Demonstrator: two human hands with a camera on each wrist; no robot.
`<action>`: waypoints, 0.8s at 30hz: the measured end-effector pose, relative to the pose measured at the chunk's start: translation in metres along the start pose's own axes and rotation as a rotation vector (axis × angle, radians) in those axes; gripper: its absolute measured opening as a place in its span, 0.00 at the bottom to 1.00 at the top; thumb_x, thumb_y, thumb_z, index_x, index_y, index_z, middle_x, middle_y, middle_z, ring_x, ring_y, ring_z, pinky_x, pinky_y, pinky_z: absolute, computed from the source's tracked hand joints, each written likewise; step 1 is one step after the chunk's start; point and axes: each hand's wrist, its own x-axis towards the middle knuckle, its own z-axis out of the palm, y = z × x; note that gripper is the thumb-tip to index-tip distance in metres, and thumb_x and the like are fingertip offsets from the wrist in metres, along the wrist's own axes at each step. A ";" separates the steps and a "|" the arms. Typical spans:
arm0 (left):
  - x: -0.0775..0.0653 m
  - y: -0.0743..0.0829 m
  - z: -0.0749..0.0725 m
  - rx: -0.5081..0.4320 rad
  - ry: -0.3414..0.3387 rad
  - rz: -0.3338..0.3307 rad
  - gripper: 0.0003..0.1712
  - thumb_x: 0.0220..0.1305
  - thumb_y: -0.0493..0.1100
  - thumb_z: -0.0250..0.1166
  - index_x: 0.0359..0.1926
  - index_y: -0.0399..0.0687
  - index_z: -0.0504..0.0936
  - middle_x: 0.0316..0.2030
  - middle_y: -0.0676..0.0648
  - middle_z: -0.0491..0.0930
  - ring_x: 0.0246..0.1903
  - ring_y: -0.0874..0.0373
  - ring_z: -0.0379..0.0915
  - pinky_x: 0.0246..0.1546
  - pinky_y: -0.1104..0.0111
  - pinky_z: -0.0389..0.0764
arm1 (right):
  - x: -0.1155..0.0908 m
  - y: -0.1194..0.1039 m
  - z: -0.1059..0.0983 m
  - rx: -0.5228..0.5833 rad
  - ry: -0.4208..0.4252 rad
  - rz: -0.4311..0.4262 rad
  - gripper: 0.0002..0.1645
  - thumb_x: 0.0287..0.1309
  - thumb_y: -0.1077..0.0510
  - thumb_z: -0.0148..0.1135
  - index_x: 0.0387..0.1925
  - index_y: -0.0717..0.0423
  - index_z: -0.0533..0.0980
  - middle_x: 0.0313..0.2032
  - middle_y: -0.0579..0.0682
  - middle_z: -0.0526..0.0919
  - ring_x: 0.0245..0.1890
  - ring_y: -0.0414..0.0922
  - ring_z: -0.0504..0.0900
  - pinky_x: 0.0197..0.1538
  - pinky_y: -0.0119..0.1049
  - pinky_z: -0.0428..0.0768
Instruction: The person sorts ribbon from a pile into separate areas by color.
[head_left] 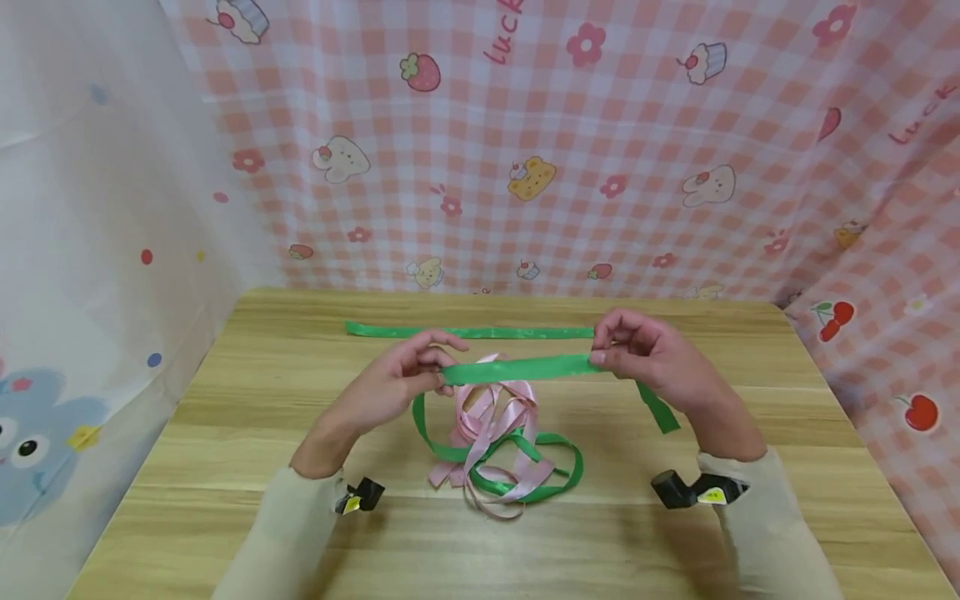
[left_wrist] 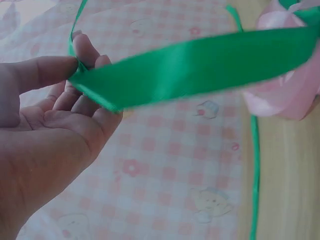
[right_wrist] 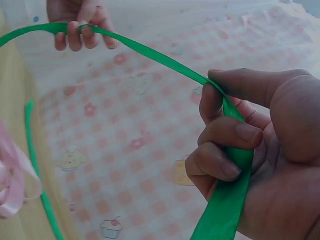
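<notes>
A green satin ribbon [head_left: 517, 369] stretches nearly level between both hands, raised over the table. My left hand [head_left: 386, 379] pinches it between thumb and forefinger, the other fingers loosely bent behind. From there the ribbon drops and loops through the pile below. My right hand [head_left: 652, 354] pinches the ribbon's other side, with thumb and forefinger together in the right wrist view. Its free tail [right_wrist: 227, 200] passes across the palm under the curled fingers and hangs down. Beneath the stretched part lies a tangled pink ribbon [head_left: 495, 417], with green loops [head_left: 573, 475] woven among it.
Another green ribbon strip [head_left: 420, 332] lies straight along the back of the wooden table [head_left: 225, 467]. Behind the table hangs a pink checked curtain [head_left: 480, 167], with a white patterned curtain [head_left: 90, 208] at the left. Black wrist cameras [head_left: 678, 490] sit on the sleeves.
</notes>
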 end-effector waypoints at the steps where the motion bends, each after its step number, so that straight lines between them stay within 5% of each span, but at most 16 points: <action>1: -0.001 0.002 -0.002 0.009 0.007 -0.002 0.22 0.69 0.25 0.49 0.62 0.39 0.70 0.44 0.36 0.79 0.41 0.51 0.79 0.47 0.62 0.82 | -0.001 -0.003 -0.002 0.010 0.000 -0.022 0.11 0.65 0.73 0.55 0.39 0.56 0.74 0.31 0.42 0.79 0.31 0.37 0.75 0.34 0.30 0.75; 11: -0.022 -0.007 -0.036 0.042 0.094 -0.062 0.17 0.72 0.32 0.55 0.60 0.42 0.72 0.41 0.45 0.83 0.39 0.52 0.83 0.46 0.67 0.82 | -0.018 -0.008 -0.021 -0.032 0.043 0.007 0.09 0.67 0.72 0.54 0.40 0.56 0.72 0.28 0.44 0.76 0.28 0.40 0.71 0.32 0.32 0.72; 16: -0.038 -0.013 -0.058 -0.004 0.147 -0.083 0.14 0.74 0.39 0.57 0.58 0.47 0.75 0.39 0.50 0.84 0.39 0.53 0.83 0.54 0.70 0.78 | -0.027 -0.005 -0.029 -0.055 0.063 0.019 0.08 0.66 0.73 0.54 0.40 0.58 0.71 0.27 0.45 0.74 0.27 0.43 0.69 0.30 0.34 0.70; 24: -0.050 -0.023 -0.076 -0.094 0.230 -0.083 0.11 0.72 0.39 0.59 0.53 0.50 0.78 0.38 0.53 0.87 0.38 0.58 0.84 0.51 0.69 0.80 | -0.034 0.001 -0.035 -0.064 0.041 0.014 0.08 0.65 0.74 0.54 0.41 0.61 0.71 0.28 0.45 0.75 0.25 0.43 0.68 0.26 0.38 0.67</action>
